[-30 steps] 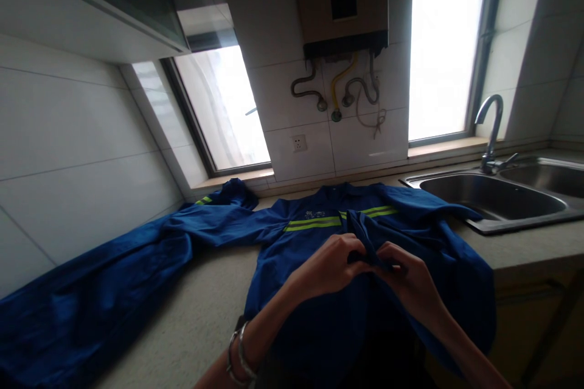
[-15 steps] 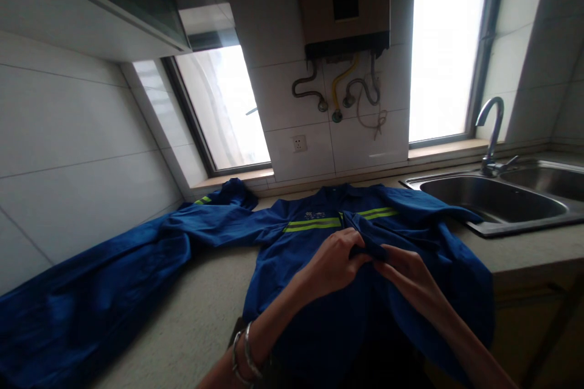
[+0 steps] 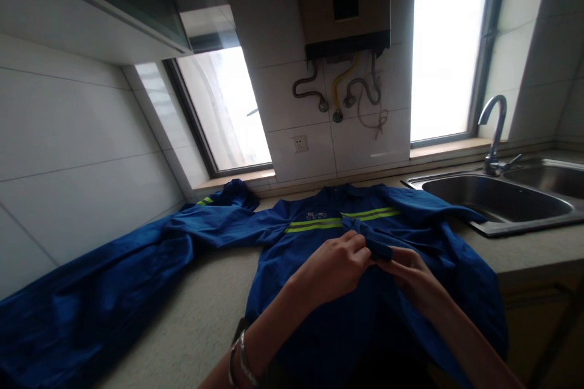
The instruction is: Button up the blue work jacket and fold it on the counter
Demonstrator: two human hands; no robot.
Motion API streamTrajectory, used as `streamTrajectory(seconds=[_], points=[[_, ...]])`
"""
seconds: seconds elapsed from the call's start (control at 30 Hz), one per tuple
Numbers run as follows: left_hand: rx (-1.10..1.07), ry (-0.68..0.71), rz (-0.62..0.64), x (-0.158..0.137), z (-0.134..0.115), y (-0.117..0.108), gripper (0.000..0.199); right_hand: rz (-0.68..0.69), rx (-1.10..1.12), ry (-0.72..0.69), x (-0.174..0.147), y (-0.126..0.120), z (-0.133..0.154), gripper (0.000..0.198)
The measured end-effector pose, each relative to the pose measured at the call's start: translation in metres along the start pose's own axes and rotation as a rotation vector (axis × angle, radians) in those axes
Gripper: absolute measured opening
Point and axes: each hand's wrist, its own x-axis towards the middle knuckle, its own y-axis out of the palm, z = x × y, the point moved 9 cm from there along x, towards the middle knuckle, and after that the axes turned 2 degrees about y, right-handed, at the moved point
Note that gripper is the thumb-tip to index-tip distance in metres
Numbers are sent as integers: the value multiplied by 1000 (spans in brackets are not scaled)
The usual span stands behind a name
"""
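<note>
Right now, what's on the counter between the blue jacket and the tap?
In the head view, the steel sink lies between the blue jacket and the tap; the jacket's sleeve reaches the sink's rim.

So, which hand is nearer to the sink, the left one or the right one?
The right. The right hand pinches the front of the blue jacket on the side toward the sink. The left hand grips the same fabric, one hand farther from it.

Both forearms are bare of sleeves, and thin silver bangles (image 3: 240,364) ring the wrist below the left hand (image 3: 335,267), none by the right hand (image 3: 408,270).
</note>
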Motion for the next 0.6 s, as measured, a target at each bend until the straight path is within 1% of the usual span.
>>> streamTrajectory(seconds=[0.1, 0.2, 0.27, 0.37, 0.43, 0.5, 0.6], points=[[70, -9, 62, -1, -6, -2, 11, 64, 97, 79, 5, 6, -12, 25], [155, -26, 60, 1, -10, -1, 15, 49, 87, 82, 9, 4, -17, 26], [172, -22, 48, 3, -13, 4, 17, 5, 58, 44, 10, 0, -16, 28], [88, -42, 21, 6, -11, 11, 18, -63, 38, -34, 10, -5, -13, 28], [38, -94, -4, 8, -6, 15, 25, -96, 20, -96, 9, -5, -9, 28], [20, -134, -18, 8, 0, 17, 27, -145, -17, -165, 7, -5, -5, 30], [-88, -126, -5, 7, 7, 20, 25, -235, -104, -233, 2, -6, 1, 30]])
